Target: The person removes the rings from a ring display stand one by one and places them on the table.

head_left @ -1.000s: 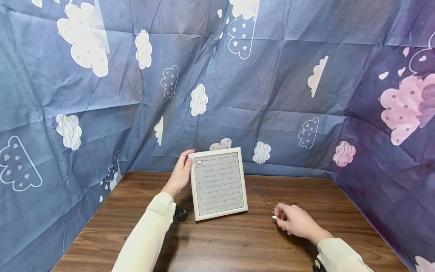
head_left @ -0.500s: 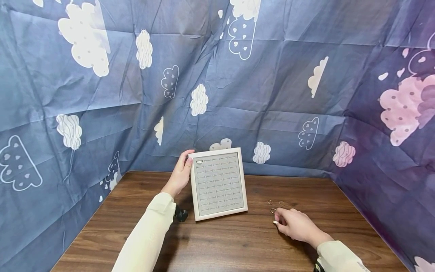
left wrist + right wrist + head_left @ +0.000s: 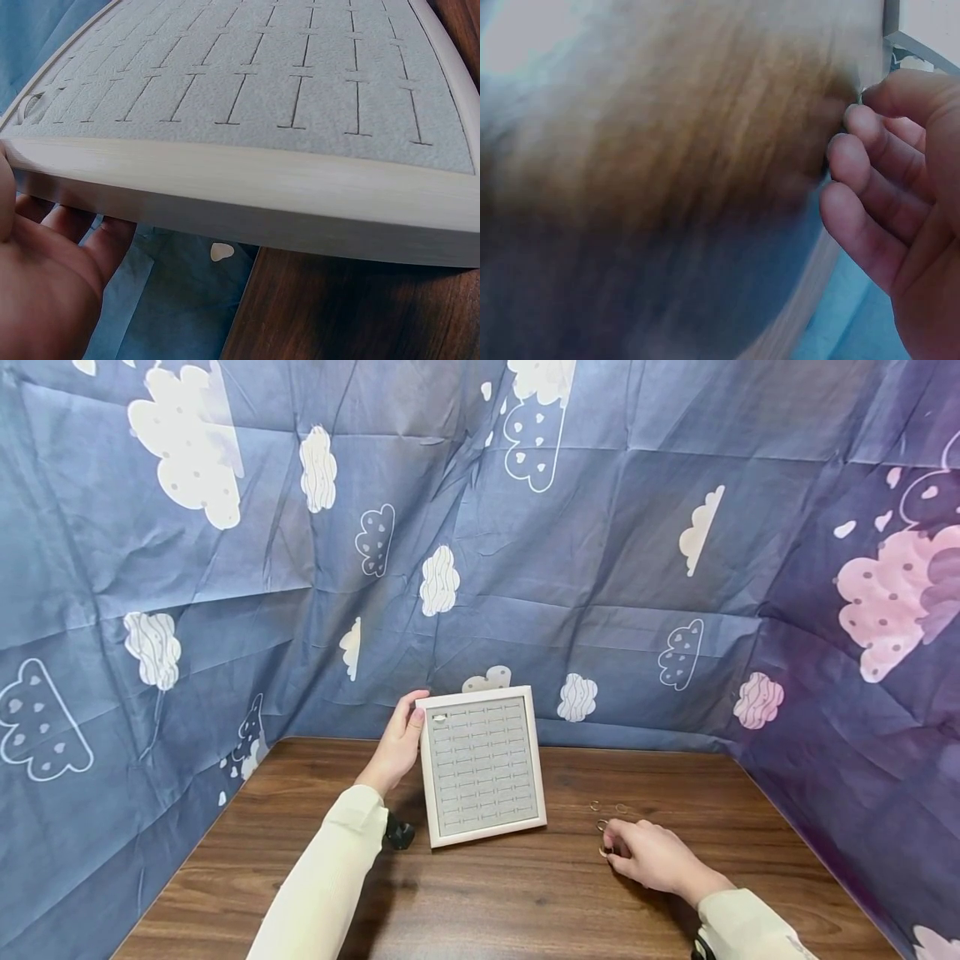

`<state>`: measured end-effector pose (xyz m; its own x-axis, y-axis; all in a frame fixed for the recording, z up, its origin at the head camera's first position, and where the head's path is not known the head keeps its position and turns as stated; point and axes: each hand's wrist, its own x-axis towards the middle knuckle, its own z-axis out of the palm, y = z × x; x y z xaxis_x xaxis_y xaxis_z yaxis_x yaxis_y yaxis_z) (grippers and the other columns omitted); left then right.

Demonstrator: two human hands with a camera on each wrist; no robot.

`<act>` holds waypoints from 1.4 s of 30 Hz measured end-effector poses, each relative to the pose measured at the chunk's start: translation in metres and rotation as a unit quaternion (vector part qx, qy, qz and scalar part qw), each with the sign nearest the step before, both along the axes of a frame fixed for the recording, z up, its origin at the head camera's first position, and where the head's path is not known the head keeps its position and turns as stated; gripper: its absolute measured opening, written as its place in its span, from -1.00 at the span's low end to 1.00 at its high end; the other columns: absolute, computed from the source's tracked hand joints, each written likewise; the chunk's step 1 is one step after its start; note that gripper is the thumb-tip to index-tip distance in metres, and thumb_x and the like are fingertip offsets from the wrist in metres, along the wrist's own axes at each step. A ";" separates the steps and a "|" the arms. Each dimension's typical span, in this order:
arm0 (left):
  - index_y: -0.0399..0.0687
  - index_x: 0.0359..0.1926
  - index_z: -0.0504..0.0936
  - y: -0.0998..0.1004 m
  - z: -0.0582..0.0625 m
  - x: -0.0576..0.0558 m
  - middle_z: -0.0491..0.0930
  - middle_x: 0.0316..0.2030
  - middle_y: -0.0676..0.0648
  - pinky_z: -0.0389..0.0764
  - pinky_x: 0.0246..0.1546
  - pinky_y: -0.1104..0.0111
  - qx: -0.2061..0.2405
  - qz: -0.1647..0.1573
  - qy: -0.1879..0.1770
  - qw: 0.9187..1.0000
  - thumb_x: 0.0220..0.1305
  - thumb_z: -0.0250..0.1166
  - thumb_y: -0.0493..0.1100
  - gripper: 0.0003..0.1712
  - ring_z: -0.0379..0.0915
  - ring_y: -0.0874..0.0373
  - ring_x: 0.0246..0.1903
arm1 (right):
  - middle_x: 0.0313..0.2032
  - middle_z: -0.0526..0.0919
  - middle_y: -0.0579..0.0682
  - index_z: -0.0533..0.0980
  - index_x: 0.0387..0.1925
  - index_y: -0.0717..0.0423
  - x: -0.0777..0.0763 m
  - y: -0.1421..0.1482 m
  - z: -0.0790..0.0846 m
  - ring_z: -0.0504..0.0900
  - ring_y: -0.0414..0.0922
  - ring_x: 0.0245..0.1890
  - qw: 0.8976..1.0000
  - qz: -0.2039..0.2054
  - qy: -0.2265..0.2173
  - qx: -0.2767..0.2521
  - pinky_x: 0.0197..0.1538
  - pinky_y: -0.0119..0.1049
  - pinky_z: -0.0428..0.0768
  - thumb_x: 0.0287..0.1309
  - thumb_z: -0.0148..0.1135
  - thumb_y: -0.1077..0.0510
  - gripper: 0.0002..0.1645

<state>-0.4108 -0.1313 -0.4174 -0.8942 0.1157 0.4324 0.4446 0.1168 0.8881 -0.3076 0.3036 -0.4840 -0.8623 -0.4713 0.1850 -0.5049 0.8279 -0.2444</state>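
Observation:
A ring display tray (image 3: 486,768) with a pale frame and slotted grey foam leans upright on the table. My left hand (image 3: 397,743) grips its upper left edge; in the left wrist view, fingers reach behind the frame. One ring (image 3: 439,718) sits in the top left slot. To the right, my right hand (image 3: 652,856) pinches a small ring (image 3: 604,852) between thumb and fingertips, low over the wood. Beyond those fingertips lie a dark ring (image 3: 602,825), another ring (image 3: 595,806) and a thin, faint ring (image 3: 622,808). The right wrist view mostly shows blurred wood beside the curled fingers.
The brown wooden table (image 3: 525,902) extends under both forearms. Behind it and along both sides hangs a blue cloth (image 3: 525,543) with a cloud print. A black strap (image 3: 399,832) shows at the left wrist.
My right hand has shifted slightly toward me, uncovering the rings beyond it. The pinched ring has turned, so its band now shows more. The left hand and the tray hold still.

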 end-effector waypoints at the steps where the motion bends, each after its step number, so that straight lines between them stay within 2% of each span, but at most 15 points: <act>1: -0.08 0.56 0.27 0.000 0.000 0.000 0.63 0.12 -0.37 0.59 0.02 0.34 -0.001 0.001 -0.001 1.000 0.80 -0.16 -0.10 -0.52 0.63 0.21 -0.11 | -0.60 0.42 -0.44 0.52 -0.26 -0.19 -0.001 -0.001 0.001 0.35 -0.47 -0.62 1.000 0.000 -0.005 -0.005 -0.48 -0.38 0.33 0.27 0.51 0.07 -0.75; 8: -0.10 0.57 0.26 0.000 0.001 0.000 0.62 0.12 -0.38 0.59 0.01 0.34 -0.001 -0.001 -0.003 1.000 0.79 -0.16 -0.12 -0.51 0.62 0.19 -0.10 | -0.61 0.56 -0.37 0.53 -0.15 -0.06 -0.010 -0.017 0.017 0.47 -0.45 -0.77 0.998 -0.011 -0.033 -0.052 -0.46 -0.37 0.48 0.39 0.38 0.13 -0.85; 12: -0.13 0.58 0.24 0.000 0.000 -0.001 0.62 0.13 -0.40 0.60 0.01 0.32 -0.002 -0.004 0.001 1.000 0.80 -0.17 -0.12 -0.50 0.63 0.19 -0.10 | -0.58 0.61 -0.38 0.55 -0.13 -0.06 -0.019 -0.033 0.030 0.49 -0.46 -0.73 0.998 -0.018 -0.008 -0.054 -0.40 -0.35 0.51 0.37 0.38 0.14 -0.86; 16: -0.08 0.57 0.26 0.000 0.001 -0.001 0.62 0.16 -0.40 0.59 0.05 0.31 -0.006 -0.005 -0.002 1.000 0.80 -0.17 -0.11 -0.51 0.62 0.18 -0.07 | -0.52 0.65 -0.39 0.57 -0.15 -0.08 -0.029 -0.053 0.041 0.51 -0.47 -0.68 0.998 -0.015 0.021 -0.058 -0.32 -0.30 0.55 0.36 0.37 0.15 -0.87; 20: -0.02 0.57 0.27 0.000 0.002 0.001 0.62 0.16 -0.37 0.59 0.04 0.33 -0.003 -0.006 -0.009 1.000 0.80 -0.16 -0.11 -0.53 0.62 0.18 -0.07 | -0.49 0.69 -0.36 0.58 -0.16 -0.10 -0.040 -0.076 0.050 0.57 -0.42 -0.55 0.996 -0.010 0.056 -0.062 -0.29 -0.24 0.59 0.32 0.38 0.14 -0.87; 24: -0.05 0.56 0.28 0.000 0.002 0.002 0.63 0.13 -0.38 0.59 0.03 0.33 -0.001 -0.001 -0.006 1.000 0.79 -0.15 -0.13 -0.53 0.62 0.17 -0.10 | -0.46 0.70 -0.31 0.59 -0.20 -0.08 -0.051 -0.101 0.059 0.59 -0.35 -0.46 0.993 -0.001 0.086 -0.075 -0.30 -0.24 0.58 0.29 0.38 0.15 -0.89; 29: -0.05 0.56 0.28 0.000 0.001 0.001 0.62 0.14 -0.41 0.58 0.04 0.33 -0.003 0.001 -0.007 1.000 0.79 -0.15 -0.13 -0.53 0.63 0.14 -0.08 | -0.47 0.72 -0.22 0.61 -0.16 -0.03 -0.060 -0.131 0.073 0.57 -0.32 -0.51 0.990 -0.004 0.076 -0.118 -0.34 -0.27 0.57 0.33 0.34 0.16 -0.91; 36: -0.08 0.55 0.29 0.000 0.001 0.001 0.62 0.13 -0.40 0.58 0.03 0.35 0.001 0.001 -0.001 1.000 0.79 -0.15 -0.14 -0.53 0.62 0.18 -0.09 | -0.34 0.80 -0.12 0.62 -0.08 -0.02 -0.071 -0.167 0.087 0.69 -0.24 -0.36 0.986 -0.010 0.057 -0.154 -0.19 -0.18 0.66 0.37 0.33 0.15 -0.87; 42: -0.09 0.57 0.27 0.001 0.002 0.001 0.63 0.12 -0.39 0.58 0.04 0.34 -0.002 0.003 -0.004 1.000 0.79 -0.15 -0.14 -0.52 0.62 0.20 -0.11 | -0.31 0.81 -0.10 0.61 -0.03 -0.01 -0.073 -0.190 0.096 0.69 -0.21 -0.35 0.983 0.002 0.051 -0.175 -0.14 -0.14 0.66 0.40 0.32 0.14 -0.84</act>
<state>-0.4098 -0.1305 -0.4158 -0.8988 0.1120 0.4239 0.4359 0.1241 0.8914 -0.3803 0.1131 -0.3878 -0.8288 -0.3676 0.4219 -0.5453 0.6997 -0.4616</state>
